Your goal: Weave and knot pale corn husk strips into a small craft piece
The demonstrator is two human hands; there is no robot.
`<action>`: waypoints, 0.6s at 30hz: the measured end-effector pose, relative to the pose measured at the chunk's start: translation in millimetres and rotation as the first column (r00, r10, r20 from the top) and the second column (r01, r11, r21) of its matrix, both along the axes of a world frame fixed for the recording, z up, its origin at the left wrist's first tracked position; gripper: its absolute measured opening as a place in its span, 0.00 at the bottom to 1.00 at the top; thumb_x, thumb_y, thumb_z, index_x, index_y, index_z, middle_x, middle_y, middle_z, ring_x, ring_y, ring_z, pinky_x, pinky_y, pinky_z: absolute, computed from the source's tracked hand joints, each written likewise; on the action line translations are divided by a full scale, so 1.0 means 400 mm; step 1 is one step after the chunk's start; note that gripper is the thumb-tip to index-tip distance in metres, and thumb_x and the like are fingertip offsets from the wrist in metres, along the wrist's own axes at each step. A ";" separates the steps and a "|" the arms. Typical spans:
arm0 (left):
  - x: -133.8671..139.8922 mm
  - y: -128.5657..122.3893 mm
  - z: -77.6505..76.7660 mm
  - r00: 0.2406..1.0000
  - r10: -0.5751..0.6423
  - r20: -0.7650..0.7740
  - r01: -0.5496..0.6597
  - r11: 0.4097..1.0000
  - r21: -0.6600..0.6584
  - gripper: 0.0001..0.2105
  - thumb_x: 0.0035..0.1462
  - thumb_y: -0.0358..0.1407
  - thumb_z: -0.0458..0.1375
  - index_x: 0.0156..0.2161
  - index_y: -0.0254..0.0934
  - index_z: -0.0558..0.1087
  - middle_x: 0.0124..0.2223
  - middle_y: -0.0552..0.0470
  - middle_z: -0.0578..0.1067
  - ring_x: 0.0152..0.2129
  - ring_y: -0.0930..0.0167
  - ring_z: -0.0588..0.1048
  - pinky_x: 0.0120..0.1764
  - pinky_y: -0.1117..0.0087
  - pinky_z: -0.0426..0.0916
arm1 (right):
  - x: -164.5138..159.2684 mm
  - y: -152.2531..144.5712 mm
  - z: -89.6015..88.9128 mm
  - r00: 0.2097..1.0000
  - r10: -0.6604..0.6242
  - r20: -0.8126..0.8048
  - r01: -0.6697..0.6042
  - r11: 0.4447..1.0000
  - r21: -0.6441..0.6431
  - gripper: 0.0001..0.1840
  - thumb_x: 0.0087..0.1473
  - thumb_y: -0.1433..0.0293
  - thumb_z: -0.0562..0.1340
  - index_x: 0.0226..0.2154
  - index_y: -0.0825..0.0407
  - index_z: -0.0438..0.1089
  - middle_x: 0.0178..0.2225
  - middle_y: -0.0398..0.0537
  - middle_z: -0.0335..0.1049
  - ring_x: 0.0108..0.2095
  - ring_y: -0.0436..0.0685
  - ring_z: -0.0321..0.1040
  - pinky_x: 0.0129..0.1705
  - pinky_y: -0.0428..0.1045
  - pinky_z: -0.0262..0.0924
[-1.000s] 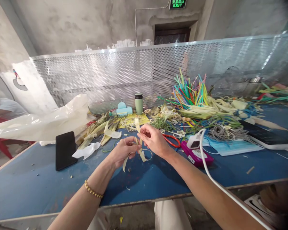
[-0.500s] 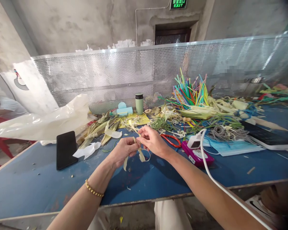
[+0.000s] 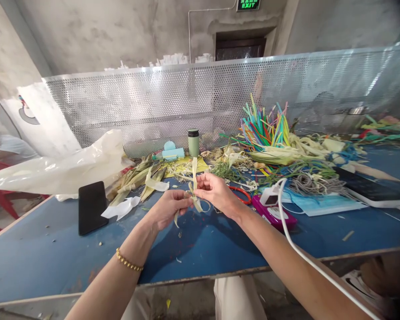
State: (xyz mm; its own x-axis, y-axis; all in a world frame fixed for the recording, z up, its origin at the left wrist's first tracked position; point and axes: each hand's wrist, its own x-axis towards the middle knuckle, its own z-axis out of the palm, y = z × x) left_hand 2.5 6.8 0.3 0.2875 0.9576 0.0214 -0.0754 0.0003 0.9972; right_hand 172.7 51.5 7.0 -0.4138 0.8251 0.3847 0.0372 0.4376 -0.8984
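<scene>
Between my two hands hangs a pale yellow-green strip of dried husk (image 3: 195, 168), looped and partly knotted, its free ends dangling below. My left hand (image 3: 171, 205) pinches the strip between thumb and fingers; a gold bead bracelet (image 3: 128, 262) circles that wrist. My right hand (image 3: 215, 191) pinches the same strip a little higher, and one end stands upright above its fingertips. Both hands are above the blue table (image 3: 183, 262). Behind them are a yellow sheet (image 3: 176, 168) with scraps on it and a red-orange handled tool (image 3: 242, 194).
To the left lie a black phone (image 3: 92, 208), white paper (image 3: 122, 209), a husk bundle (image 3: 133, 180) and a plastic bag (image 3: 60, 173). A green bottle (image 3: 194, 144) stands behind. On the right are colourful pipe cleaners (image 3: 265, 126), a magenta box (image 3: 273, 213), a white cable (image 3: 296, 249) and a face mask (image 3: 326, 204).
The upper end of the strip has swung from leaning left to standing upright. My right hand has turned, its fingers now opposite the left hand's, and the loop has shifted slightly upward.
</scene>
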 end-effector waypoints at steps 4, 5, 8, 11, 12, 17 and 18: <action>0.000 -0.003 0.001 1.000 0.001 0.005 -0.001 1.000 -0.004 0.14 0.42 0.39 0.68 0.27 0.30 0.71 0.23 0.56 0.66 0.16 0.82 0.56 0.20 0.75 0.45 | 0.004 -0.006 0.005 0.997 0.005 0.072 -0.009 0.999 0.053 0.07 0.46 0.69 0.64 0.27 0.56 0.66 0.25 0.42 0.66 0.25 0.48 0.62 0.29 0.45 0.58; 0.001 -0.005 0.003 1.000 0.001 0.000 -0.001 1.000 -0.001 0.14 0.41 0.39 0.68 0.26 0.30 0.70 0.23 0.57 0.64 0.16 0.82 0.55 0.20 0.74 0.45 | 0.004 -0.007 0.007 0.995 -0.003 0.095 -0.004 0.997 0.074 0.07 0.46 0.69 0.63 0.26 0.55 0.66 0.23 0.41 0.65 0.24 0.47 0.60 0.27 0.44 0.56; 0.003 -0.008 0.008 1.000 0.001 -0.015 -0.001 1.000 0.015 0.14 0.42 0.40 0.67 0.23 0.31 0.69 0.21 0.58 0.61 0.16 0.82 0.53 0.20 0.74 0.44 | 0.006 -0.010 0.009 0.991 -0.017 0.136 0.002 0.993 0.115 0.07 0.48 0.68 0.62 0.26 0.54 0.65 0.22 0.40 0.63 0.23 0.47 0.58 0.26 0.44 0.53; 0.006 -0.009 0.010 0.999 0.017 -0.029 -0.017 1.000 0.009 0.12 0.43 0.38 0.65 0.23 0.31 0.69 0.21 0.58 0.62 0.15 0.82 0.53 0.20 0.73 0.43 | 0.005 -0.015 0.014 0.987 -0.009 0.161 -0.015 0.989 0.145 0.07 0.49 0.68 0.61 0.26 0.54 0.64 0.22 0.40 0.63 0.23 0.48 0.58 0.26 0.44 0.54; 0.007 -0.009 0.011 0.999 0.023 -0.034 -0.023 1.000 0.001 0.12 0.43 0.37 0.65 0.23 0.31 0.69 0.21 0.57 0.63 0.15 0.82 0.54 0.20 0.73 0.42 | 0.005 -0.018 0.016 0.986 -0.006 0.168 -0.022 0.986 0.163 0.07 0.50 0.69 0.61 0.25 0.53 0.64 0.22 0.40 0.62 0.23 0.48 0.58 0.26 0.44 0.54; 0.008 -0.010 0.016 0.997 0.027 -0.074 -0.028 1.000 -0.014 0.10 0.43 0.36 0.63 0.23 0.30 0.70 0.21 0.55 0.65 0.14 0.82 0.55 0.19 0.73 0.43 | 0.001 -0.030 0.023 0.985 0.059 0.162 -0.096 0.969 0.229 0.07 0.52 0.68 0.61 0.26 0.53 0.65 0.23 0.40 0.63 0.24 0.48 0.59 0.27 0.44 0.55; 0.007 -0.011 0.016 0.996 0.022 -0.087 -0.022 1.000 -0.004 0.10 0.43 0.36 0.64 0.23 0.30 0.70 0.21 0.55 0.65 0.14 0.82 0.55 0.19 0.73 0.44 | 0.000 -0.030 0.021 0.985 0.076 0.157 -0.110 0.969 0.223 0.07 0.52 0.67 0.61 0.26 0.53 0.65 0.23 0.40 0.64 0.25 0.48 0.60 0.28 0.44 0.55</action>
